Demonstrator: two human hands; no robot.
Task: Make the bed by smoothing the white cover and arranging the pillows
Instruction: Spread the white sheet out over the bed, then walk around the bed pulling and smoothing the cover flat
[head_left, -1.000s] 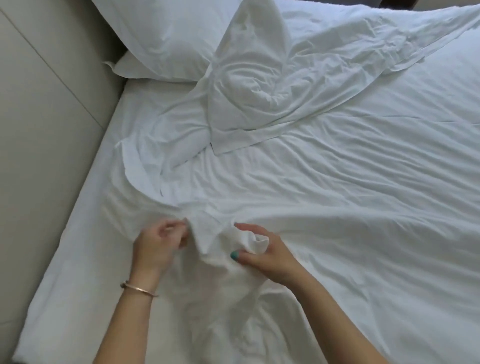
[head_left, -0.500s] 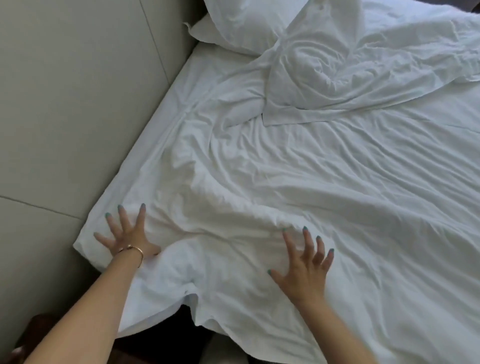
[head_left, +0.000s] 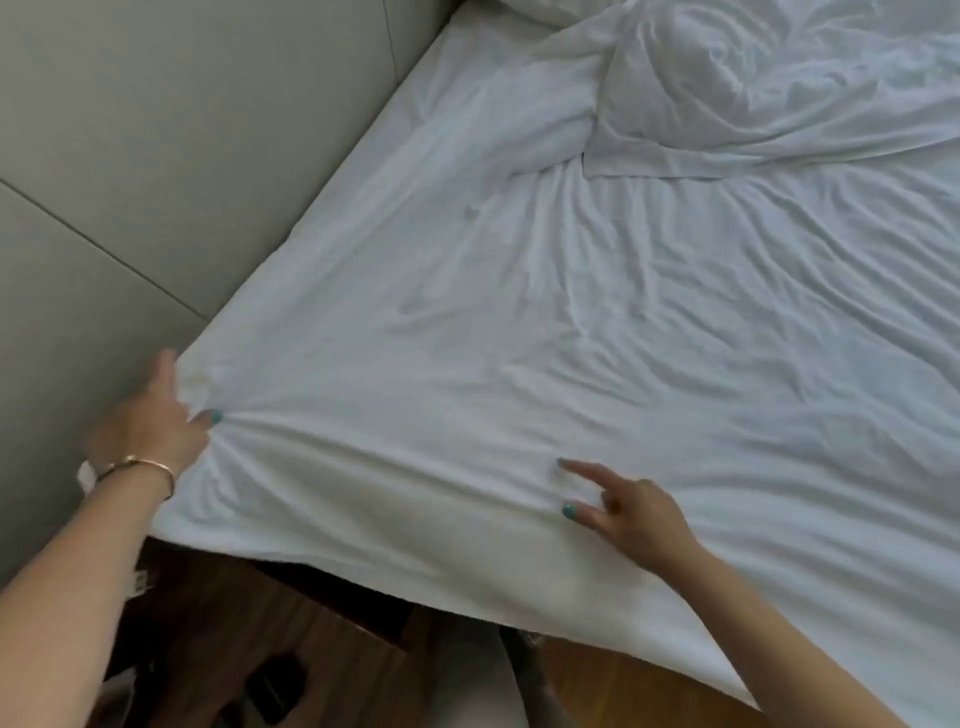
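Observation:
The white cover (head_left: 597, 322) lies wrinkled over the whole bed. My left hand (head_left: 153, 421) pinches its near left corner by the wall, and creases fan out from the thumb. My right hand (head_left: 623, 512) rests on the cover close to the bed's front edge, with fingers spread and nothing held. A crumpled white pillow (head_left: 727, 88) lies at the upper right, half wrapped in loose folds. Only an edge of a second pillow (head_left: 540, 9) shows at the top.
A grey padded wall (head_left: 156, 156) runs along the bed's left side. Below the front edge are a dark wooden bed frame (head_left: 260, 623) and wooden floor (head_left: 623, 691). A gold bracelet (head_left: 137, 465) circles my left wrist.
My left hand went from flat with spread fingers to pinching the cover's corner. My right hand slid nearer the front edge. The cover looks flatter, and the view has shifted toward the bed's foot.

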